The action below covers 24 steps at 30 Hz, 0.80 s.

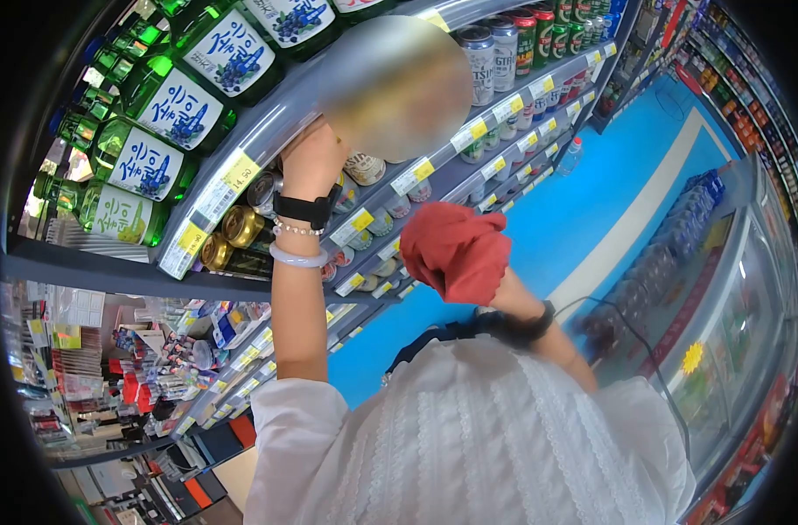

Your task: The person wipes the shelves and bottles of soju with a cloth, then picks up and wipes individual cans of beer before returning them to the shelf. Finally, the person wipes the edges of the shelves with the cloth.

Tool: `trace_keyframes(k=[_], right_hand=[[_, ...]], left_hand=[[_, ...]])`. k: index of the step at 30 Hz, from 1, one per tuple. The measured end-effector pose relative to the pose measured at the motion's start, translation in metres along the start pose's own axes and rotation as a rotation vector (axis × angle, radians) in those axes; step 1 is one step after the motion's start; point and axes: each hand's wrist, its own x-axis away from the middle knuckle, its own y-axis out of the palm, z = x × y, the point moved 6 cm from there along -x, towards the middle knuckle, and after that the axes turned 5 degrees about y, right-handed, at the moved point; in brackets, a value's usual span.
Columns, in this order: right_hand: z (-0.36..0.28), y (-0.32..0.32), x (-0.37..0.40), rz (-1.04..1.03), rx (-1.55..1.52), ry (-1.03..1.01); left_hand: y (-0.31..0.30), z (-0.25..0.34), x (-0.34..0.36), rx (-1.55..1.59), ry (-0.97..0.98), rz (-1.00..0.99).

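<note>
My left hand reaches up to the drinks shelf, a dark band and bracelets at its wrist. Its fingertips are hidden behind a blurred patch, so what they touch does not show. Just below and left of it lie gold-topped cans on the shelf. A red cloth is bunched over my right hand, held out in front of my body. The cloth covers the fingers of that hand almost wholly.
Green bottles with white labels fill the upper shelf. Price tags line the shelf edges, with more cans farther along. On the right stands a glass-topped freezer beside wrapped bottle packs. A bottle stands on the blue floor.
</note>
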Motion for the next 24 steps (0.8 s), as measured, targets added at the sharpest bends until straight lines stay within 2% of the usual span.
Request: trace_keyframes(k=[3,5,6,8,12,14,18,20,21,22,24], right_hand=[[-0.007,-0.01,0.007,0.033,-0.079,0.06],[-0.009,-0.013,0.009,-0.075,-0.393,0.423],[-0.01,-0.018,0.009,-0.071,-0.394,0.427],[-0.002,-0.018,0.019,-0.21,-0.372,0.628],[0.024,-0.02,0.031,-0.098,-0.408,0.51],[0.031,-0.018,0.036,-0.197,-0.23,0.589],[0.041,-0.02,0.036,-0.274,-0.133,0.574],[0.056,-0.014,0.027,-0.05,-0.355,0.618],[0.058,-0.015,0.028,-0.051,-0.354,0.617],[0.034,-0.019,0.021,-0.021,-0.299,0.607],[0.026,-0.015,0.01,0.005,-0.246,0.594]], left_hand=[[0.002,-0.002,-0.002,0.03,-0.009,-0.014],[0.0,-0.003,-0.003,0.09,-0.018,-0.017],[-0.001,-0.003,-0.004,0.094,-0.017,-0.021],[-0.002,-0.002,-0.004,0.158,-0.007,-0.037],[-0.009,0.004,0.002,0.094,-0.012,0.081],[-0.017,0.012,0.006,0.091,-0.01,0.113],[-0.025,0.021,0.015,0.058,-0.063,0.163],[-0.034,0.028,0.019,0.087,-0.116,0.185],[-0.038,0.028,0.021,0.116,-0.17,0.209],[-0.038,0.029,0.023,0.114,-0.171,0.211],[-0.051,0.035,0.03,0.12,-0.066,0.428]])
